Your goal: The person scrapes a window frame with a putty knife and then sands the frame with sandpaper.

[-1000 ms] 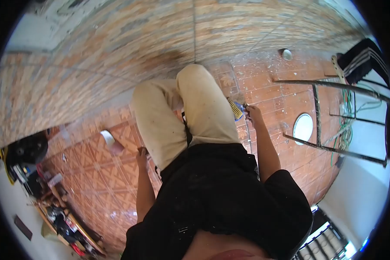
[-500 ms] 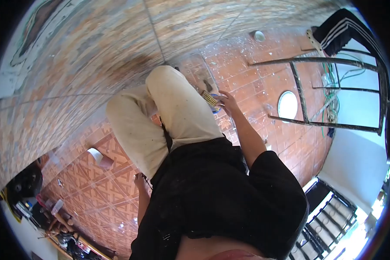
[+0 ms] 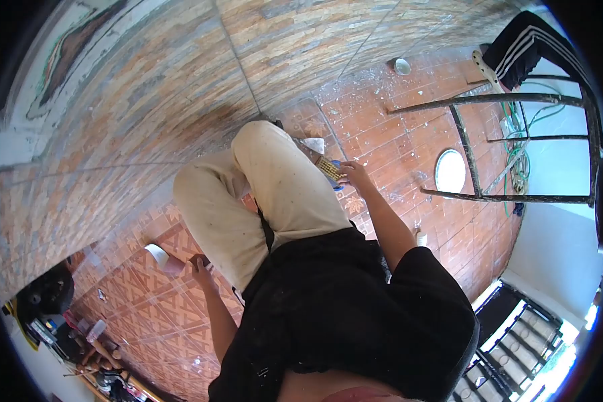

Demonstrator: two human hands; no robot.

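Note:
My right hand (image 3: pixel 357 176) is closed around the near end of what looks like a brush with dense yellow bristles (image 3: pixel 328 167), beside my bent knee. A round blue thing (image 3: pixel 338 185) shows partly under that hand, and a white piece (image 3: pixel 313 144) lies just beyond the brush. My left hand (image 3: pixel 199 268) is low by my left thigh, its fingers curled; whatever they may hold is too small to make out. Close to it, a white and pink cup-like container (image 3: pixel 165 258) lies on its side on the tiles.
A stone-patterned wall (image 3: pixel 181 87) rises in front of my knees. At right stand a metal frame (image 3: pixel 472 147), a white round lid or bucket (image 3: pixel 449 172) and a coiled green hose (image 3: pixel 518 164). Another person's leg (image 3: pixel 526 50) shows beyond. Clutter (image 3: pixel 104 342) lies lower left; white debris dots the floor.
My left hand has moved forward and left, out from beside my thigh towards the cup-like container. My right hand stays on the brush. The white piece beyond it has come into view.

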